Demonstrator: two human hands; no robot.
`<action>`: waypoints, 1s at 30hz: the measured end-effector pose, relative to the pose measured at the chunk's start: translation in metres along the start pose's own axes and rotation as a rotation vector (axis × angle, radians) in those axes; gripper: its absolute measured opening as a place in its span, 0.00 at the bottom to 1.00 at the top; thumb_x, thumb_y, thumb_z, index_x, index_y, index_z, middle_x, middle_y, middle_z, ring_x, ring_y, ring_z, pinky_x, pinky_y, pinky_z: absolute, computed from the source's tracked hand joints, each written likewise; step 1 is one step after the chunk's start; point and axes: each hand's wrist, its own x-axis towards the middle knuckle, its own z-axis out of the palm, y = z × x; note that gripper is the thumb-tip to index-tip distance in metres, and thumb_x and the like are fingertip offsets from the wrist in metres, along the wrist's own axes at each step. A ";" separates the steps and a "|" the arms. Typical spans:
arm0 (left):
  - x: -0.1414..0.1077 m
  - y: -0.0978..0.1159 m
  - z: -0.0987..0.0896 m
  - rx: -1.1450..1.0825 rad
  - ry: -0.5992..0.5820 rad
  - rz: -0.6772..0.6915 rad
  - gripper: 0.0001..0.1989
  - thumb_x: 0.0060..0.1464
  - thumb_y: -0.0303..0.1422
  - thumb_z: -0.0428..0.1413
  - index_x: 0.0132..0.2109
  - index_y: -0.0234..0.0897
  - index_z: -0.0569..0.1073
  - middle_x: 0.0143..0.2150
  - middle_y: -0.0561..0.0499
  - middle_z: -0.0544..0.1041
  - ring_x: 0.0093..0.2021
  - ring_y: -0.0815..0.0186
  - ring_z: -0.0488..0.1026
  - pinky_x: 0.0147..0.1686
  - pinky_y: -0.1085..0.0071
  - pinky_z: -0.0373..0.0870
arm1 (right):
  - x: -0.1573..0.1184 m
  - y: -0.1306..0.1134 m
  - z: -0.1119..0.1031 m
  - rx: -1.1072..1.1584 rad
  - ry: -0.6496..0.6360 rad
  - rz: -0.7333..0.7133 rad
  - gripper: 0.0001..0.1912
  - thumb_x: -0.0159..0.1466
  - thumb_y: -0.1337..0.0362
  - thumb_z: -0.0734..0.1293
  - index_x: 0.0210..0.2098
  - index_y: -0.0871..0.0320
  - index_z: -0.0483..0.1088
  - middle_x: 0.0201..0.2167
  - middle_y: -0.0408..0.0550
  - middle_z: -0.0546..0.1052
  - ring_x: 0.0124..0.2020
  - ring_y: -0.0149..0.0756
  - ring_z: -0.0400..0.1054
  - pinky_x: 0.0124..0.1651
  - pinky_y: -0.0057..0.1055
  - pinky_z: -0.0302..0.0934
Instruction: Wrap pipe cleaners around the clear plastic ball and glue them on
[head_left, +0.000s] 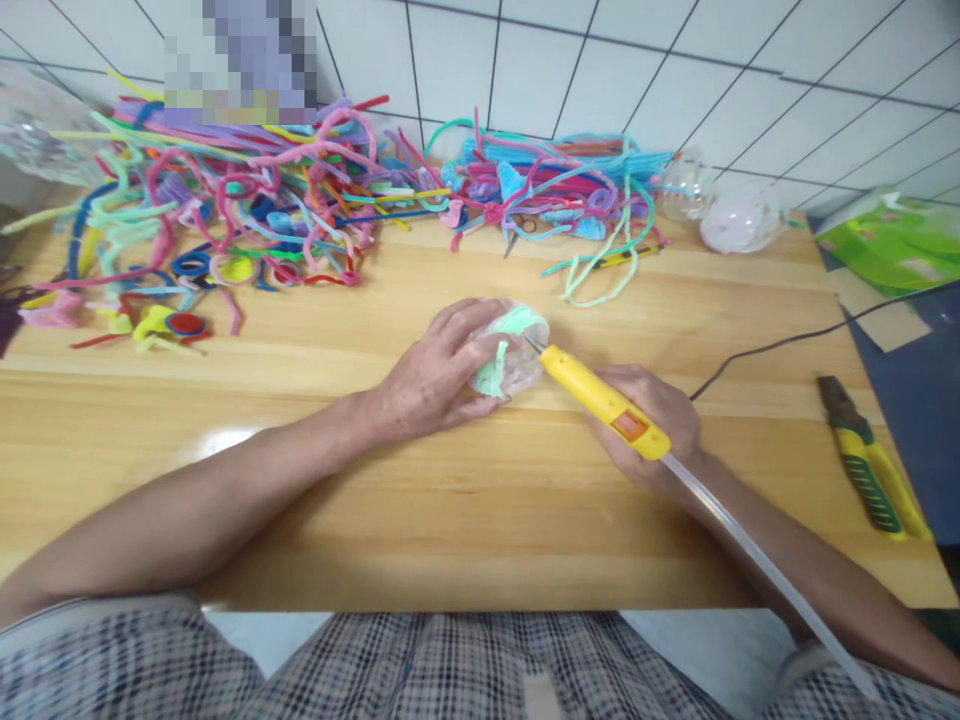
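Note:
My left hand (439, 370) is closed around a clear plastic piece, rounded like a bottle base (529, 372), with mint-green pipe cleaner (493, 372) on it. It is held just above or on the wooden table; which one I cannot tell. My right hand (652, 420) grips a yellow hot glue gun (585, 385). The metal nozzle points left and meets or nearly meets the clear piece near the green strip. A long translucent glue stick (765, 570) sticks out of the gun's rear, over my right forearm.
A tangled heap of coloured pipe cleaners (247, 200) covers the back left, with more bundles (555, 180) at back centre. Clear plastic pieces (742, 218) stand at back right. Pliers (862, 460) lie near the right edge. A black cord (787, 345) runs rightward past a green package (892, 245).

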 end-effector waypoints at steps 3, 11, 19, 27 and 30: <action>0.001 0.001 0.000 0.029 0.006 0.011 0.35 0.72 0.49 0.66 0.76 0.41 0.67 0.74 0.26 0.75 0.74 0.39 0.76 0.69 0.36 0.81 | -0.005 0.004 0.000 0.001 -0.067 0.067 0.13 0.71 0.61 0.71 0.55 0.49 0.78 0.45 0.51 0.90 0.44 0.49 0.88 0.45 0.42 0.82; 0.002 0.002 -0.002 0.051 -0.014 -0.006 0.35 0.73 0.51 0.64 0.76 0.44 0.66 0.74 0.28 0.75 0.73 0.39 0.77 0.66 0.35 0.83 | -0.005 0.005 0.003 0.037 -0.101 0.101 0.09 0.69 0.63 0.72 0.49 0.50 0.78 0.43 0.51 0.89 0.44 0.48 0.88 0.47 0.40 0.82; 0.000 0.000 -0.001 0.020 -0.011 0.012 0.36 0.72 0.48 0.66 0.77 0.40 0.66 0.74 0.25 0.74 0.75 0.39 0.75 0.70 0.36 0.79 | -0.003 0.001 0.001 0.009 -0.111 0.118 0.08 0.69 0.62 0.71 0.48 0.50 0.78 0.43 0.50 0.89 0.44 0.46 0.88 0.47 0.38 0.82; 0.002 0.001 -0.002 0.047 -0.024 0.001 0.34 0.73 0.51 0.64 0.76 0.41 0.67 0.74 0.27 0.75 0.73 0.38 0.76 0.68 0.34 0.81 | -0.006 0.003 0.002 0.015 -0.039 0.050 0.12 0.71 0.62 0.71 0.54 0.48 0.78 0.45 0.49 0.90 0.44 0.46 0.88 0.45 0.40 0.82; 0.003 0.001 -0.002 0.047 -0.010 0.027 0.34 0.73 0.50 0.64 0.75 0.36 0.68 0.73 0.24 0.75 0.72 0.37 0.77 0.67 0.34 0.82 | -0.007 0.003 0.003 -0.013 -0.018 0.031 0.14 0.71 0.62 0.72 0.55 0.47 0.78 0.46 0.49 0.90 0.44 0.46 0.88 0.46 0.39 0.82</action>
